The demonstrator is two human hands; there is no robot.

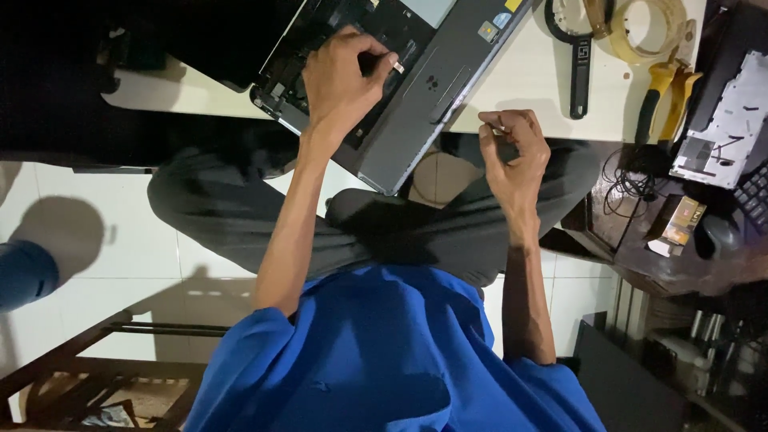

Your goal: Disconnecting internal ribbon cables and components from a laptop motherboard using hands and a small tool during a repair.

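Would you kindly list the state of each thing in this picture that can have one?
laptop: opened up, keyboard cover off, insides exposed, overhanging the table edge.
left hand: pinching a small pale part over the open chassis.
right hand: fingers curled, pinching something too small to tell.
pliers: lying on the table, yellow handles slightly apart.
tape roll: lying flat.
removed keyboard panel: lying apart at the side.

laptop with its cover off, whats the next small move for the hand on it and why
Probably lower the small pale part pinched in the left hand fingers into the opened laptop, since it sits right above the exposed inside. The right hand is curled at the table edge, apart from it.
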